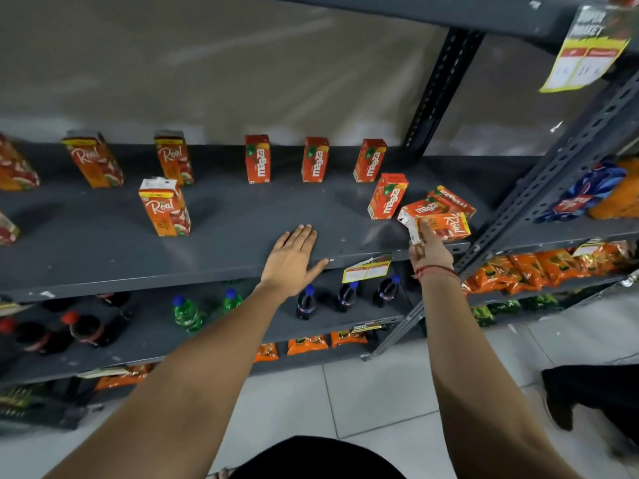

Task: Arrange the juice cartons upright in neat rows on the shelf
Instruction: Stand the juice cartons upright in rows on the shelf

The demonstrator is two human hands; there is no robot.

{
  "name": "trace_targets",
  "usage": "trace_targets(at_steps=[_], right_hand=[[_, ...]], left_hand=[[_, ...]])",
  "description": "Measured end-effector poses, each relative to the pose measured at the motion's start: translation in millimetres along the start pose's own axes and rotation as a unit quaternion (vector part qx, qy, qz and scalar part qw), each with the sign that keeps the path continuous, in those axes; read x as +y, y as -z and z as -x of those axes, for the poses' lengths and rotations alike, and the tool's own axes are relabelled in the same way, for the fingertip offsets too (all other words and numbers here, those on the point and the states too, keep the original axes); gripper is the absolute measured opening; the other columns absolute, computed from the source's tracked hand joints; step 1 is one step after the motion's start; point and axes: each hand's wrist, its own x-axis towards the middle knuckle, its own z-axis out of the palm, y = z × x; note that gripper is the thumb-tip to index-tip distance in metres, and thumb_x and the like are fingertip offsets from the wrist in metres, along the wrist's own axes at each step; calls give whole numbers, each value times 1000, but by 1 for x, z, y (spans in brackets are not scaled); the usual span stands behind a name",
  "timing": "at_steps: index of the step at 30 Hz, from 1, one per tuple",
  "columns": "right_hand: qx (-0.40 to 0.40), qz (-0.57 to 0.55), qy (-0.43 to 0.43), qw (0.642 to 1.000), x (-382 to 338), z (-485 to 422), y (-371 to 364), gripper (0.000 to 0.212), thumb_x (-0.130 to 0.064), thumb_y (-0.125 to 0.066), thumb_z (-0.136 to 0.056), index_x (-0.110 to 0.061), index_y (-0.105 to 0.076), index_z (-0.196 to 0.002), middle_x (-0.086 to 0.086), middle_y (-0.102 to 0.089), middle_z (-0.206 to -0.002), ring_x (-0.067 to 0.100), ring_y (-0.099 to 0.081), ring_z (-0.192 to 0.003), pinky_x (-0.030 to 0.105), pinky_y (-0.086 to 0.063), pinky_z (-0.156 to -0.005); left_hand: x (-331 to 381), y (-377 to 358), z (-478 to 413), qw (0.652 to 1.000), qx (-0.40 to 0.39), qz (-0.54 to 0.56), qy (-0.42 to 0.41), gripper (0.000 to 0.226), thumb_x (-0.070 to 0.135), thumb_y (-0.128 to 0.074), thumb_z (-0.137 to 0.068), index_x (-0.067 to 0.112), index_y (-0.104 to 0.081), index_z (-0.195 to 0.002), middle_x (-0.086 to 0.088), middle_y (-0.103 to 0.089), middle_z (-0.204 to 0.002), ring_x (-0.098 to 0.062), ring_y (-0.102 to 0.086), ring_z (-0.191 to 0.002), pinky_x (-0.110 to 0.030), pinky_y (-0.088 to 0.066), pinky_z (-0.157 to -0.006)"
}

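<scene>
Right hand point(430, 252) grips the lying Real carton point(446, 228); left hand point(294, 261) rests flat, fingers spread.

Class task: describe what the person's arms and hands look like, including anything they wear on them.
Both forearms are bare, with no sleeves or gloves in view. The right hand has a thin red thread tied around the wrist. The left hand wears nothing visible.
</scene>
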Motion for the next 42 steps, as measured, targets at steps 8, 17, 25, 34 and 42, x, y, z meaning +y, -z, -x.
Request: trace_targets(at_steps=[8,17,25,34,42], right_hand=[[-142,54,165,975,45,73,-75,29,-1,-76,-73,-16,-60,-92,1,-66,-95,18,-62,-93,30,-53,-86],[-339,265,201,880,132,172,-193,43,-15,-87,-60,-14,-63,-95,2,-70,-92,14,-67,-86,32,-53,-85],[-454,375,272,761,182,244,-290,47,-13,-80,-70,-1,-60,-110,16,-70,-111,24,-65,-103,33,-49,-92],[-447,469,276,710,216,232,-345,61,-14,-77,-73,-3,-48,-125,17,-59,-128,32,-54,-121,44,-40,-105],[-420,466,304,717,225,228,-328,53,-9,-75,-75,-1,-49,-121,19,-60,-126,32,-54,-120,43,-42,-104]], left_hand=[[-54,27,66,986,112,119,30,45,38,-37,-92,9,-62,-116,-7,-64,-121,-23,-56,-114,-37,-41,-96],[-164,55,185,969,165,52,177,42,33,-40,-90,7,-61,-116,-10,-64,-118,-27,-56,-113,-40,-41,-91],[-230,67,215,973,84,-13,213,66,54,-34,-89,4,-46,-132,-15,-49,-137,-25,-40,-131,-39,-27,-108],[-234,59,216,974,101,-17,200,56,43,-42,-91,6,-45,-133,-12,-49,-138,-23,-40,-131,-38,-26,-109],[-235,59,216,975,113,-15,192,52,37,-40,-90,5,-46,-131,-13,-50,-137,-24,-40,-131,-36,-22,-110]])
